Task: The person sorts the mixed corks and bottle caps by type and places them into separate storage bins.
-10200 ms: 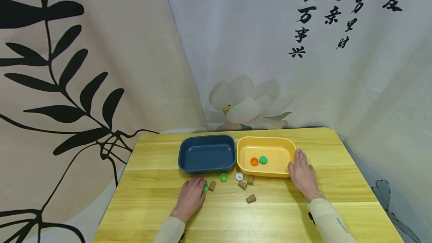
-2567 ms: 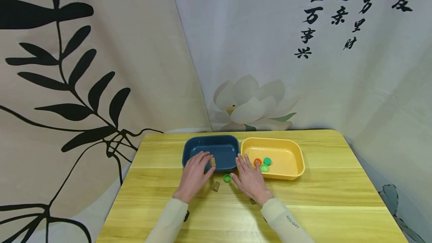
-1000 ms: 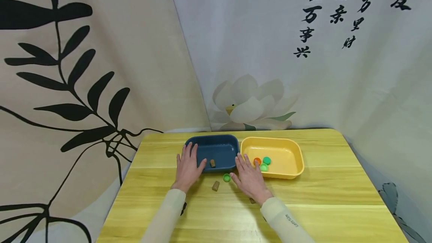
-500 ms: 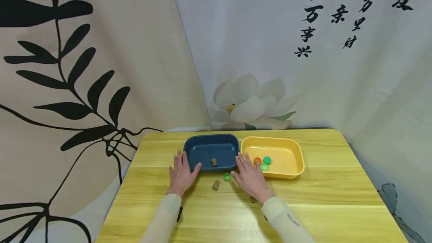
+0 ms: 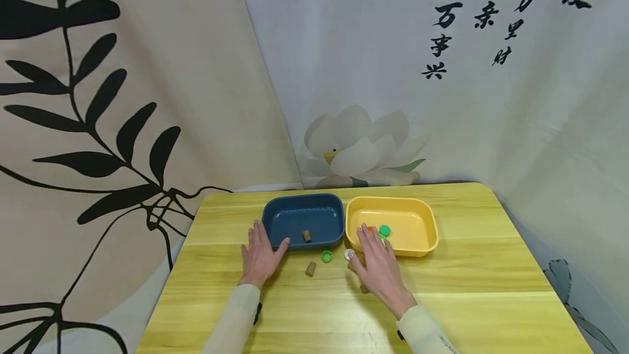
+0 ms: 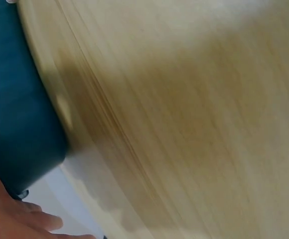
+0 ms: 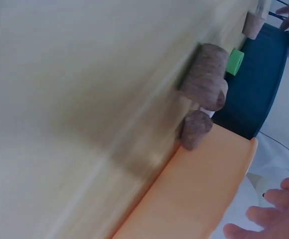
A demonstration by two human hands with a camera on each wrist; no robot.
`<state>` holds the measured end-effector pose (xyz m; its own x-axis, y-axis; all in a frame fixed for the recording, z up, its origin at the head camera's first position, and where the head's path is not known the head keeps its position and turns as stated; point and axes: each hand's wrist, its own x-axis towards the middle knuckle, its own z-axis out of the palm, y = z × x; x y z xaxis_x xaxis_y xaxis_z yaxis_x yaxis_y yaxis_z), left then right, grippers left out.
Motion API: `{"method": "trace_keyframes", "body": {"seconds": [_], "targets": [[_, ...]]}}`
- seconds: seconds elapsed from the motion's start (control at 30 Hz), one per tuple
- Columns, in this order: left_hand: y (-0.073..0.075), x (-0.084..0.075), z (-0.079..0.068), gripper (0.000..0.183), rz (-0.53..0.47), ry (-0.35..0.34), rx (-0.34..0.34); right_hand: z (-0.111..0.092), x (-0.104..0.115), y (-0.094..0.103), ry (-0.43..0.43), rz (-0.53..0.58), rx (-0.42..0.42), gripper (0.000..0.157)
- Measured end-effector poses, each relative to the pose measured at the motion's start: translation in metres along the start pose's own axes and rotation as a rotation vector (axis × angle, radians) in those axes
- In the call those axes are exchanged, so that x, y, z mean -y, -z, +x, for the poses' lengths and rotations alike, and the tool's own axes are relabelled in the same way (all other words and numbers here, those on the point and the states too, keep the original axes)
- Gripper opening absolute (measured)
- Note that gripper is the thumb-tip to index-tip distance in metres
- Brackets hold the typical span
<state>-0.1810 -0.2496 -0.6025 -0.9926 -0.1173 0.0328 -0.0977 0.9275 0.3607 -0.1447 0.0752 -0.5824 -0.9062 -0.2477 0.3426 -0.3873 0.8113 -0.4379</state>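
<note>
My left hand [image 5: 260, 258] lies at the near left corner of the blue tray [image 5: 280, 242], fingers straight and nothing in them. My right hand [image 5: 378, 269] reaches over the front rim of the yellow tray [image 5: 422, 247], fingers extended, holding nothing visible. One cork [image 5: 307, 236] lies in the blue tray. Inside the yellow tray are an orange cap [image 5: 371, 229] and a green cap [image 5: 385, 230]; a lighter green cap [image 5: 382, 239] is mostly hidden by the right fingers. Beside the right thumb sits a white cap [image 5: 348, 254].
In front of the trays lie a green cap [image 5: 326, 256] and a loose cork [image 5: 310, 269]. Another cork [image 5: 364, 289] is partly covered by the right hand. The right wrist view shows two corks [image 7: 204, 74] close together near the yellow tray's wall [image 7: 199, 184].
The light green cap once under my left hand is in the yellow tray. My left hand let go of a cork in the blue tray and drew back left. My right hand shifted slightly right.
</note>
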Motion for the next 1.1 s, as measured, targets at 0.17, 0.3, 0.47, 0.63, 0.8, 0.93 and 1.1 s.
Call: {"method": "trace_keyframes", "body": {"seconds": [0.17,0.3,0.47,0.63,0.8,0.93,1.1], "targets": [[-0.001,0.000,0.001,0.113,0.008,0.002,-0.016,-0.018,-0.007,0.008,0.025,-0.065,-0.016,0.067],[-0.001,0.001,0.002,0.114,0.007,-0.002,-0.017,-0.029,-0.010,0.013,0.055,-0.108,-0.030,0.066],[-0.002,0.002,0.002,0.113,0.014,0.002,-0.014,-0.041,-0.014,0.017,0.076,-0.109,-0.043,0.064],[-0.002,0.000,0.004,0.112,0.024,0.009,-0.013,-0.051,-0.020,0.017,0.094,-0.134,-0.034,0.067],[-0.001,-0.001,0.005,0.111,0.031,0.007,-0.012,-0.057,-0.025,0.015,0.109,-0.149,-0.006,0.069],[-0.001,-0.001,0.004,0.110,0.027,-0.001,-0.013,-0.060,-0.027,0.010,0.098,-0.175,0.026,0.072],[0.000,-0.002,0.003,0.110,0.017,-0.004,-0.013,-0.061,-0.025,0.004,0.076,-0.215,0.061,0.073]]}}
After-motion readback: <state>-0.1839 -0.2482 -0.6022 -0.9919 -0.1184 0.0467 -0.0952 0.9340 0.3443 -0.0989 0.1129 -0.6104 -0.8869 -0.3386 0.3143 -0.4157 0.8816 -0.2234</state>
